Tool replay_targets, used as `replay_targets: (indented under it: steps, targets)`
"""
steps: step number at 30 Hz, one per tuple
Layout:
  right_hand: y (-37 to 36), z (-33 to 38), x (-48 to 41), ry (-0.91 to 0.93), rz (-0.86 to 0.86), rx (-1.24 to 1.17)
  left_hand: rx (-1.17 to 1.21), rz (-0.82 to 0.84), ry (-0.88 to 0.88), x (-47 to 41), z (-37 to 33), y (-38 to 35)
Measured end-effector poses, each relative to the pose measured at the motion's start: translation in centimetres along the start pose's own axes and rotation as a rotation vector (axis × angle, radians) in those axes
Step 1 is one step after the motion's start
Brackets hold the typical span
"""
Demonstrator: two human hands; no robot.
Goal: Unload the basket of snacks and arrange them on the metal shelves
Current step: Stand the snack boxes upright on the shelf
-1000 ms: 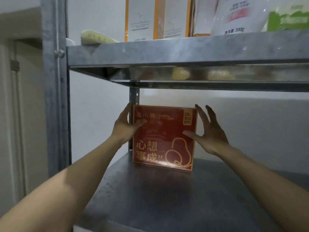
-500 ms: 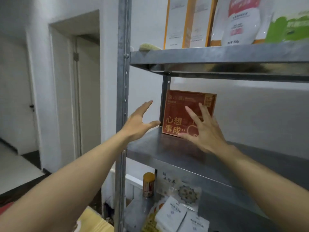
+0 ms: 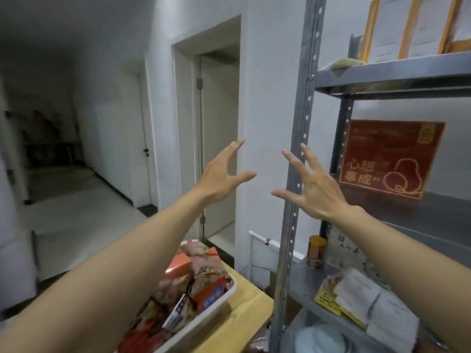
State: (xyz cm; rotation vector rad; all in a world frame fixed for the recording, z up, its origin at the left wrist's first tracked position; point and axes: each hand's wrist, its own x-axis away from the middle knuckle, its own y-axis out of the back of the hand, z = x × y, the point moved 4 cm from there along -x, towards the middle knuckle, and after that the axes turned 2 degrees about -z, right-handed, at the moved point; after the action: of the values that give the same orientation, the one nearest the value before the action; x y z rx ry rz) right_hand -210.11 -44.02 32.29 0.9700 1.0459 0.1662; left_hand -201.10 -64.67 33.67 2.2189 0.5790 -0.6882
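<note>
**Head view: both hands empty and drawn back from the shelved red box**

Head view, looking forward and slightly down. The fingers (image 3: pixel 235 149) of the left hand (image 3: pixel 221 174) are straight and spread wide, thumb held out, gripping nothing. The right hand (image 3: pixel 316 189) mirrors it, its fingers (image 3: pixel 293 159) fanned and empty. Both hands are in mid-air, palms turned toward each other. The right hand crosses in front of the front upright (image 3: pixel 304 118) of the metal shelves.

A second ago these hands flanked the red box (image 3: pixel 392 159), the left touching its side. Half a second ago they had let go. Now they are well apart from it. The box stands upright by itself at the back left corner of the middle shelf (image 3: pixel 420 215), its printed face to the front. That placement looks finished.

The view has also swung left and down, so the basket (image 3: pixel 224 299) is now visible below the left forearm. It is a white tray on a pale wooden worktop (image 3: pixel 252 304), near the worktop's far edge, and it is still heaped with red and orange snack packs (image 3: pixel 201 276). Much of the unloading is probably still to do, and the likely next move is a reach down for another pack.

Further out, the upper shelf (image 3: pixel 395 80) carries orange-edged boxes (image 3: pixel 420 26). The lower shelf (image 3: pixel 300 278) holds a small jar (image 3: pixel 316 250) at its back left corner and white packets (image 3: pixel 356 289) beside it. A doorway (image 3: pixel 216 149) stands beyond the hands.
</note>
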Motion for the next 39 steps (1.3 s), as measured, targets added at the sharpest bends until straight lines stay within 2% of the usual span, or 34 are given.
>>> replay_targets:
  steps: [6,14,22,29,33,36,39]
  targets:
    - [-8.0,9.3,-1.0,0.123,0.175,-0.167,-0.019,-0.086,0.161,6.4,6.7,8.2]
    - [-20.7,17.0,-5.0,0.286,0.396,-0.270,-0.162,-0.188,0.372,11.6,17.5,14.0]
    - [-36.3,16.0,-8.5,0.352,0.674,-0.284,-0.229,-0.159,0.563,14.0,29.7,11.9]
    - [-46.8,15.5,-9.0,0.401,0.862,-0.302,-0.323,-0.074,0.726,17.3,37.8,10.2]
    - [-51.1,15.4,-8.5,0.422,0.987,-0.318,-0.312,-0.033,0.767,18.3,40.9,10.0]
    - [-52.8,14.9,-8.6,0.467,1.046,-0.323,-0.286,0.056,0.849,19.6,43.2,9.6]
    - [-53.9,14.7,-9.0,0.479,1.070,-0.341,-0.179,0.018,0.916,21.1,45.1,9.4]
